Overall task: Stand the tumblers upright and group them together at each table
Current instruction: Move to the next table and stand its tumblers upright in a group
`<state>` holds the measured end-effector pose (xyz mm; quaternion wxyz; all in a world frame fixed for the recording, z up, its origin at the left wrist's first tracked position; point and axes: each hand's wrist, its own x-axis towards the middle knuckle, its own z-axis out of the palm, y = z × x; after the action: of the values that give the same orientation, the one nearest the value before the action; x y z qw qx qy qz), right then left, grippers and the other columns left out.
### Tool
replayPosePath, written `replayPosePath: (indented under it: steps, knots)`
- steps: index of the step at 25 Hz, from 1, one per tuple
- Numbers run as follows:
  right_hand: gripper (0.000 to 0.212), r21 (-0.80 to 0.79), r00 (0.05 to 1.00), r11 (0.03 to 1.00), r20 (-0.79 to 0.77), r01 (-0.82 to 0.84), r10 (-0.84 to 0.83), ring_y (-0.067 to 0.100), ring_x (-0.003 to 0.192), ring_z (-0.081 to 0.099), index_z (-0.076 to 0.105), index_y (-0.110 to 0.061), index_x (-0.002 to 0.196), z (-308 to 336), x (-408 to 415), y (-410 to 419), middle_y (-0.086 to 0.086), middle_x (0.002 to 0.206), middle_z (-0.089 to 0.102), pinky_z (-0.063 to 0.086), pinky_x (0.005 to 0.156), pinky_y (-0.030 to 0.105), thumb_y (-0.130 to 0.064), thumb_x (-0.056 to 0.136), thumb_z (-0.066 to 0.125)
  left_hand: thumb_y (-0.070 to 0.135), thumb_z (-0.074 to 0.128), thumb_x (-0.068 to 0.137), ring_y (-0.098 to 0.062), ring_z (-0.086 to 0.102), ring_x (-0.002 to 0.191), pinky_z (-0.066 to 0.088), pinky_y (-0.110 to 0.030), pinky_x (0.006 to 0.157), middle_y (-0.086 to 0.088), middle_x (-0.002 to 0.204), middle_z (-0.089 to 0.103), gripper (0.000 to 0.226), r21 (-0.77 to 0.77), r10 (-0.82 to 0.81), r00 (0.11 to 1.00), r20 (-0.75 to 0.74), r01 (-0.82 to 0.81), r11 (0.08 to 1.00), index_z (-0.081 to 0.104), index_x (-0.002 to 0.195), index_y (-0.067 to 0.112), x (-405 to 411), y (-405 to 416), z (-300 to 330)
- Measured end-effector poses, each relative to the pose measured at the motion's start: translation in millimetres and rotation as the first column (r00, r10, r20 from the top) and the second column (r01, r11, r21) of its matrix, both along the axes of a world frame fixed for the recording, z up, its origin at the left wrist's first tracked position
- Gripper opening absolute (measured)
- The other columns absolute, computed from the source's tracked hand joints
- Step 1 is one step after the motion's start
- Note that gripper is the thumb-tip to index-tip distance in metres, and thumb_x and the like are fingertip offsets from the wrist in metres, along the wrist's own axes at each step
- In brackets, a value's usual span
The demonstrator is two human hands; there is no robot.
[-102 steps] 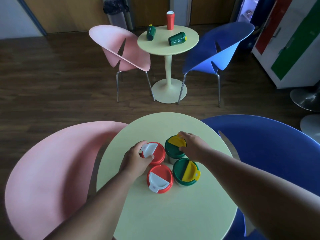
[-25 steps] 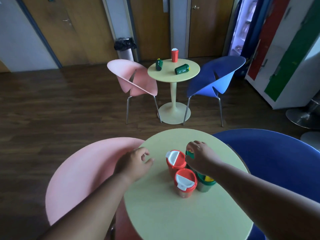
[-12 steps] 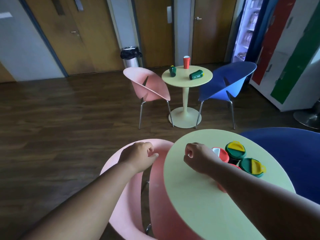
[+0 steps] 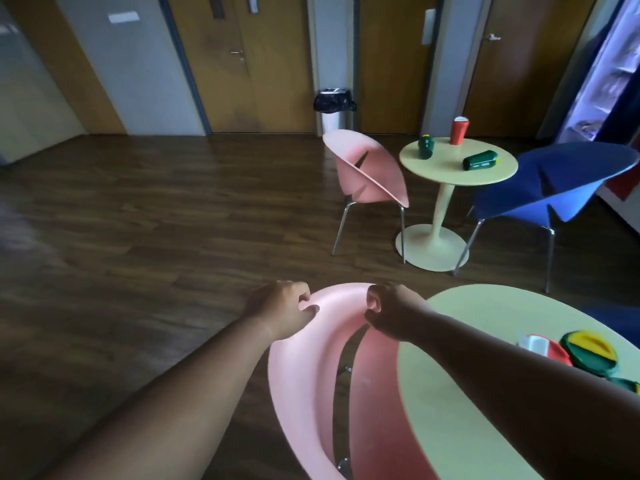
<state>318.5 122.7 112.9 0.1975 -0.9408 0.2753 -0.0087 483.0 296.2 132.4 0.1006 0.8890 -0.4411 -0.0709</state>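
On the near round table [image 4: 478,327] at the lower right, grouped tumblers stand upright: a red one with a white flap [image 4: 544,346], a green one with a yellow flap [image 4: 589,352], and another green one [image 4: 627,386] cut by the frame edge. The far table [image 4: 450,173] carries an upright red tumbler [image 4: 459,130], a green tumbler [image 4: 480,160] lying on its side, and a second green tumbler [image 4: 425,146] that seems to lie end-on. My left hand [image 4: 280,311] and right hand [image 4: 391,311] hover curled over the near pink chair's back, holding nothing.
The near pink chair [image 4: 311,382] stands directly below my hands, left of the near table. A second pink chair [image 4: 367,171] and a blue chair [image 4: 554,181] flank the far table. A bin [image 4: 334,109] stands by the doors. Wooden floor stretches to the left.
The view has swung left and up, away from the near table. My right hand has left the grouped tumblers and both hands now hang over the pink chair's back.
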Motion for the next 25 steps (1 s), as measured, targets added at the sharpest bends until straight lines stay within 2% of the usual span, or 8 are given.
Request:
replayPosePath:
  steps: [3, 7, 9, 14, 17, 21, 25]
  knots:
    - [0.024, 0.001, 0.999, 1.0, -0.042, -0.008, 0.008, 0.025, 0.092, 0.065, 0.063, -0.032, 0.099, 0, 69, 17, -0.002, 0.102, 0.068, 0.055, 0.075, 0.034, -0.04, 0.078, 0.053, 0.06, 0.059, 0.083, -0.016, 0.064, 0.087, 0.051, -0.029, 0.076, 0.013, 0.091, 0.066, 0.031, 0.019, 0.015, 1.0, 0.027, -0.015, 1.0, 0.064, 0.094, 0.032, 69, 23, -5]
    - [0.017, -0.007, 0.994, 0.996, -0.065, 0.087, -0.087, 0.027, 0.093, 0.066, 0.061, -0.034, 0.093, -8, 175, 44, -0.004, 0.101, 0.067, 0.053, 0.073, 0.031, -0.039, 0.078, 0.053, 0.062, 0.058, 0.081, -0.016, 0.065, 0.088, 0.054, -0.031, 0.081, 0.013, 0.092, 0.067, 0.032, 0.063, -0.024, 0.999, 0.025, 0.022, 0.998, 0.064, 0.095, 0.034, 184, 53, -12]
    - [0.019, 0.015, 0.99, 0.994, -0.09, 0.112, -0.11, 0.027, 0.093, 0.067, 0.063, -0.033, 0.096, -15, 227, 61, -0.002, 0.102, 0.068, 0.053, 0.074, 0.031, -0.038, 0.079, 0.055, 0.062, 0.059, 0.081, -0.016, 0.066, 0.09, 0.054, -0.031, 0.081, 0.013, 0.094, 0.067, 0.033, 0.097, -0.049, 0.999, 0.02, 0.047, 0.994, 0.064, 0.096, 0.034, 241, 72, -12]
    - [0.028, 0.044, 0.991, 0.998, -0.131, 0.036, -0.03, 0.026, 0.098, 0.066, 0.063, -0.033, 0.102, -27, 356, 115, -0.004, 0.109, 0.068, 0.056, 0.081, 0.034, -0.038, 0.077, 0.051, 0.061, 0.061, 0.082, -0.016, 0.065, 0.098, 0.05, -0.028, 0.081, 0.013, 0.101, 0.068, 0.034, 0.16, -0.001, 0.998, 0.055, -0.007, 0.987, 0.066, 0.101, 0.034, 363, 131, -6]
    - [0.024, 0.078, 0.987, 0.997, -0.159, -0.006, 0.019, 0.024, 0.097, 0.066, 0.06, -0.037, 0.099, -29, 412, 128, -0.007, 0.11, 0.065, 0.054, 0.076, 0.033, -0.043, 0.078, 0.05, 0.061, 0.061, 0.083, -0.018, 0.065, 0.098, 0.05, -0.028, 0.081, 0.01, 0.101, 0.069, 0.035, 0.195, 0.047, 0.998, 0.033, -0.053, 0.979, 0.066, 0.102, 0.033, 409, 152, -11]
    - [0.022, 0.139, 0.985, 0.99, -0.172, 0.006, 0.018, 0.022, 0.095, 0.064, 0.054, -0.041, 0.09, -36, 461, 108, -0.011, 0.109, 0.064, 0.053, 0.074, 0.031, -0.051, 0.072, 0.048, 0.062, 0.06, 0.084, -0.018, 0.065, 0.1, 0.05, -0.028, 0.083, 0.01, 0.104, 0.069, 0.037, 0.249, 0.035, 0.999, 0.015, -0.037, 0.968, 0.066, 0.106, 0.032, 452, 141, -20]
    - [0.022, 0.182, 0.988, 0.982, -0.153, 0.049, -0.021, 0.022, 0.089, 0.064, 0.058, -0.037, 0.092, -42, 498, 55, -0.009, 0.103, 0.065, 0.055, 0.075, 0.03, -0.044, 0.072, 0.051, 0.062, 0.059, 0.081, -0.016, 0.064, 0.099, 0.049, -0.027, 0.082, 0.012, 0.101, 0.067, 0.034, 0.267, 0.0, 0.999, 0.035, -0.009, 0.964, 0.065, 0.101, 0.035, 500, 80, -16]
